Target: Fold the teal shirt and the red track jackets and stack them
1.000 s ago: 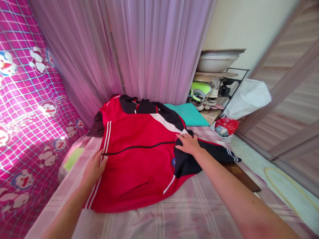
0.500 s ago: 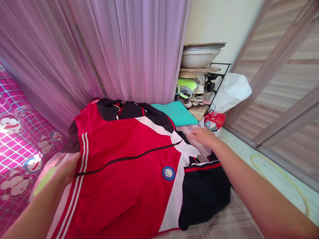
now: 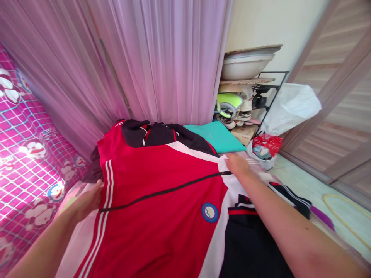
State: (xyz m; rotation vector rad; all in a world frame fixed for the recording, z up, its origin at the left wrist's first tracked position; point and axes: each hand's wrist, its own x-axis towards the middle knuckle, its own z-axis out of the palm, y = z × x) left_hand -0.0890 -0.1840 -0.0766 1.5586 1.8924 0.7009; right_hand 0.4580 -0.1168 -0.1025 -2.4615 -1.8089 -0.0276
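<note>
A red, white and black zip-up jacket [image 3: 162, 177] lies spread out in front of me, its black zip running from the hem at left to the collar at right. A round blue badge [image 3: 210, 212] sits on its chest. My left hand [image 3: 88, 200] is at the striped hem, beside the zip's lower end, with the fingers closed on the edge and partly hidden. At the other end, my right hand [image 3: 237, 165] pinches the white fabric by the collar. One black sleeve [image 3: 252, 243] lies partly under my right forearm.
A teal folded item [image 3: 217, 137] lies beyond the jacket. Behind it stands a shoe rack [image 3: 268, 112] with bowls [image 3: 247, 67] on top. A white bag [image 3: 292, 108] hangs at its side. A purple curtain [image 3: 162, 58] and a pink patterned cloth [image 3: 31, 146] border the left.
My right hand has come onto the jacket's collar end and taken hold of the white fabric. My left hand stays at the hem. The view has shifted a little.
</note>
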